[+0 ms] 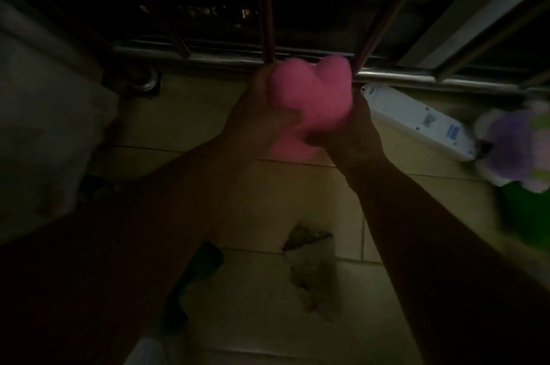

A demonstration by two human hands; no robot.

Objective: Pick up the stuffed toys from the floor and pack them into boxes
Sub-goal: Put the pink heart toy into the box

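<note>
As left hand [256, 114], right hand [352, 134] grip: two-lobed pink plush toy [312, 91].

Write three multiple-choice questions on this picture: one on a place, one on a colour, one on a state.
1. Where does the white device lie? A. on the tiled floor, right of the hands; B. on a table; C. inside a box.
2. Which colour has the stuffed toy in the hands? A. green; B. pink; C. yellow.
3. How is the stuffed toy held? A. not at all; B. by one hand only; C. by the left hand and the right hand together.
Key: 1 A, it lies on the tiles under the railing; 2 B, pink shows between the hands; 3 C, both hands' fingers curl round it.
</note>
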